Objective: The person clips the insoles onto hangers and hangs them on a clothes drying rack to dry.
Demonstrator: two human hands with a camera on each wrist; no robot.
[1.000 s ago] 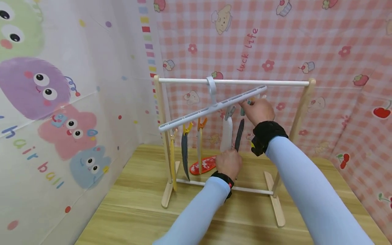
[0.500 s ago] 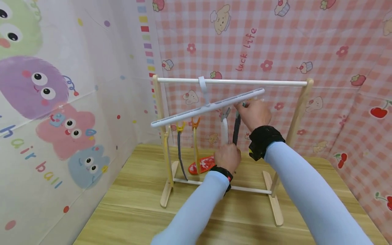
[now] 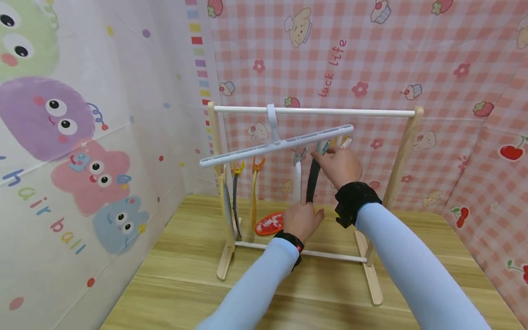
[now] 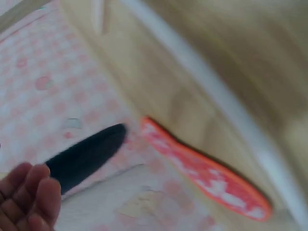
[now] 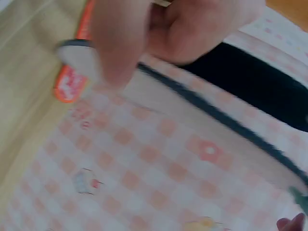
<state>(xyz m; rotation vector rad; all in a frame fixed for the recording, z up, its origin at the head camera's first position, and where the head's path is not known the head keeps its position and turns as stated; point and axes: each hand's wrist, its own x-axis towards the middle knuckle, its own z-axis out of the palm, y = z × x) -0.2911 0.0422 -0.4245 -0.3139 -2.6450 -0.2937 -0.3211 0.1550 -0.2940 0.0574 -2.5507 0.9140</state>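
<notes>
Dark and pale insoles hang by clothes pegs from a grey hanger [image 3: 280, 145], which tilts up to the right. At the hanger's right part, my right hand [image 3: 341, 166] pinches a teal clothes peg [image 3: 323, 146] at the top of a dark insole [image 3: 313, 181]. My left hand [image 3: 300, 222] is below, by the insoles' lower ends, its thumb spread. The left wrist view shows its fingers [image 4: 36, 192] loosely bent beside a dark insole [image 4: 89, 156]. A white insole [image 3: 297, 183] hangs left of the dark one from a grey peg [image 3: 299, 156].
The hanger hooks over the white top bar [image 3: 350, 111] of a wooden rack [image 3: 402, 165]. A red patterned insole [image 3: 270, 224] lies on the wood-grain table [image 3: 185, 275]. More insoles hang at left from yellow [image 3: 238, 169] and orange pegs [image 3: 258, 165]. A lower bar [image 3: 338, 256] crosses the rack.
The hanger has shifted left and tilts less, its right end lower. My right hand has come down slightly. My left hand has moved a little left and down, its fingers loosening from the dark insole.
</notes>
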